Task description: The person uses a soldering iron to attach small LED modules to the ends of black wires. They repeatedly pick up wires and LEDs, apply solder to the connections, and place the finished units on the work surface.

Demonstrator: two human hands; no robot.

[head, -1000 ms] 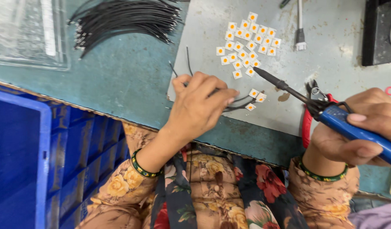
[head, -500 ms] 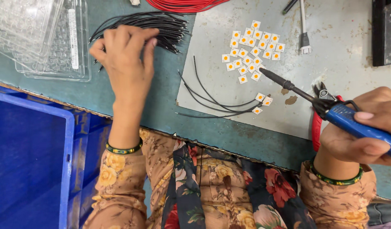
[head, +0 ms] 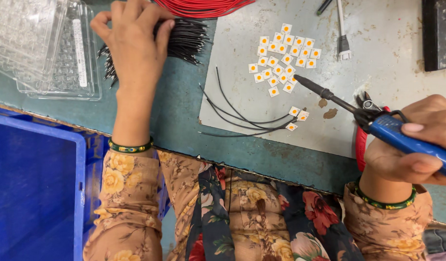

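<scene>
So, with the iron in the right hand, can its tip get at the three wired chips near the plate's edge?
Probably yes. The right hand holds the soldering iron with its tip just above the three wired chips, and nothing lies between; the left hand is away at the black wire bundle.

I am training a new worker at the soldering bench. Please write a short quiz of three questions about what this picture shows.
1. True or false: the right hand holds a blue-handled soldering iron.
2. What does the left hand grasp? A) the red wires B) the bundle of black wires C) the clear plastic tray
3. Fill in: three small square chips, each joined to a loose black wire, lie on the grey ____.

Key:
1. True.
2. B, the bundle of black wires; the red wires and clear plastic tray lie untouched.
3. Mat.
</scene>
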